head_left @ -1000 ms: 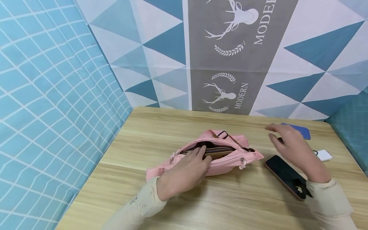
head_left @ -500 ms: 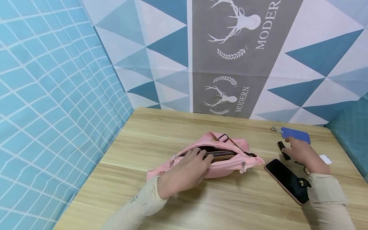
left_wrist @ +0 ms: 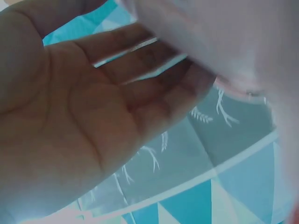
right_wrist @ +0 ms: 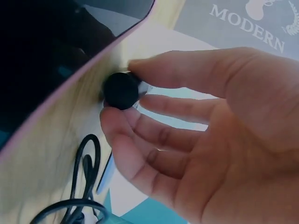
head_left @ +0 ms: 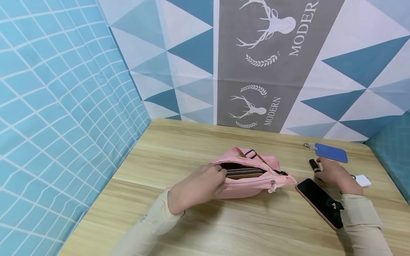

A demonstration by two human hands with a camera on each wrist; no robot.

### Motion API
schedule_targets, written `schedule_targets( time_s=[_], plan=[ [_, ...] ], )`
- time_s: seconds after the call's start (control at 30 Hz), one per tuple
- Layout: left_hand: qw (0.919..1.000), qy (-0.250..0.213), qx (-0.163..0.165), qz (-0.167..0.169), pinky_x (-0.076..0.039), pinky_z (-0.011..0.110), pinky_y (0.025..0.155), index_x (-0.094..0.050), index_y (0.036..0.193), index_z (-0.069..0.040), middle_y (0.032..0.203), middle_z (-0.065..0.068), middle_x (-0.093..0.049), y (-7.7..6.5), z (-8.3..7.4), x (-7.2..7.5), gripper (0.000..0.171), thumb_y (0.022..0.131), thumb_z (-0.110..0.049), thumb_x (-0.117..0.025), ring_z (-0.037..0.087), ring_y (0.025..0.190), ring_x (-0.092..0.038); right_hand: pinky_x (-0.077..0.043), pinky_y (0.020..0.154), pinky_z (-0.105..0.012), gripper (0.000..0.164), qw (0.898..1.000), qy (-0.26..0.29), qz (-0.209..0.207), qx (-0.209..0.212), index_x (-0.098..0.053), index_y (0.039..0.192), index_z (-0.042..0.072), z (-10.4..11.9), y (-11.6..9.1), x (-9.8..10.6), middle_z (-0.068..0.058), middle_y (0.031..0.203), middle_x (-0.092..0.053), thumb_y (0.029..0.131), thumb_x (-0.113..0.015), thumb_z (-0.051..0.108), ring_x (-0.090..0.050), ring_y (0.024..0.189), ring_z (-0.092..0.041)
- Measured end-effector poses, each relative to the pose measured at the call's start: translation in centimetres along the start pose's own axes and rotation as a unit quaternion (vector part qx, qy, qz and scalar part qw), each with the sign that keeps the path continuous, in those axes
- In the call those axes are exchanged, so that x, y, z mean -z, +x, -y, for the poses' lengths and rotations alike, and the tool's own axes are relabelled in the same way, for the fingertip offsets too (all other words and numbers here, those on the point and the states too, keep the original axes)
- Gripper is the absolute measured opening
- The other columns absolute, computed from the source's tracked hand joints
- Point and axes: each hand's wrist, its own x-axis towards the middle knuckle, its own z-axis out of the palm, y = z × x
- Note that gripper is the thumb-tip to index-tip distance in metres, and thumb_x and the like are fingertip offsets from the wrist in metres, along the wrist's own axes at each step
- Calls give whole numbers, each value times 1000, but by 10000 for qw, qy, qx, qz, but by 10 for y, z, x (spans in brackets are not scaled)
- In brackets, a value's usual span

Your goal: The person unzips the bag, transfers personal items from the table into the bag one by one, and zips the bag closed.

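A pink waist bag point(head_left: 243, 192) lies unzipped on the table, with a brown zipped wallet point(head_left: 245, 174) visible inside. At the left end of its opening, my left hand point(head_left: 198, 185) holds the rim with fingers bent over the edge. Those fingertips are hidden by the pink fabric point(left_wrist: 224, 42) in the left wrist view. Beyond the bag on the right, my right hand point(head_left: 336, 174) pinches a small black lipstick tube point(head_left: 314, 165) between thumb and fingers. The round end of the lipstick point(right_wrist: 121, 91) faces the right wrist camera, close to the tabletop.
A dark-screened phone point(head_left: 320, 202) lies between the bag and my right sleeve. Behind my right hand are a blue card holder point(head_left: 331, 153) with a metal clip and a white charger-like block point(head_left: 363, 180). A black cable point(right_wrist: 77, 186) loops beside the phone.
My right hand has come down from above the table and now grips the lipstick. The left hand has shifted left along the bag opening, leaving the wallet more exposed.
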Motion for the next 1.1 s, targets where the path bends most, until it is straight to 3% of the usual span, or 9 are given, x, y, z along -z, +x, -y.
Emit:
schedule_targets(
  time_s=[0.13,0.27,0.4,0.6,0.87,1.0,1.1],
  plan=[
    [9998,-174,-53,29,-50,34,69,-60,78,-12,75,0,-58,-2,5,3,23,97,-24,-63,17,70,-57,-51,59,-43,39,9980,78,-584,226,-51,117,-21,12,-2,3,-39,103,-60,93,-60,9,-63,79,-39],
    [9999,-50,35,132,-50,34,70,-64,80,-13,80,0,-60,-4,4,3,22,98,-26,-62,19,76,-57,-53,56,-44,29,9863,132,-1370,914,-57,114,-14,42,-14,10,-28,92,-67,94,-62,6,-66,75,-35],
    [9996,208,91,163,-49,32,65,-65,80,-13,81,1,-60,-5,0,3,25,99,-28,-61,19,76,-57,-55,63,-46,25,9663,172,-2015,1591,-60,115,-7,81,-34,17,-18,92,-68,94,-65,5,-66,78,-31],
    [9991,415,47,69,-52,33,73,-68,84,-11,85,2,-63,-6,-6,1,20,97,-26,-63,17,78,-60,-52,60,-29,23,9252,104,-2901,2444,-66,111,8,127,-60,17,-2,93,-68,89,-72,4,-64,77,-16],
    [9943,1010,277,212,-51,34,78,-68,97,-8,90,3,-65,-6,-20,-2,21,95,-29,-65,20,84,-60,-50,63,-19,35,8804,186,-3190,3504,-69,109,7,165,-67,5,-1,100,-70,78,-78,-5,-63,77,-10],
    [9903,1295,465,207,-52,35,76,-68,103,-7,94,5,-65,-6,-26,-8,25,89,-29,-70,22,88,-61,-50,65,-19,36,8656,377,-3060,3946,-67,108,6,183,-59,-5,-3,103,-70,77,-78,-7,-62,80,-10],
    [9873,1502,494,182,-51,34,76,-68,106,-6,97,6,-65,-6,-30,-9,29,88,-29,-70,21,90,-61,-54,64,-25,35,8647,356,-2888,4093,-66,108,6,194,-54,-11,-4,102,-69,78,-78,-6,-63,82,-13]
  ],
)
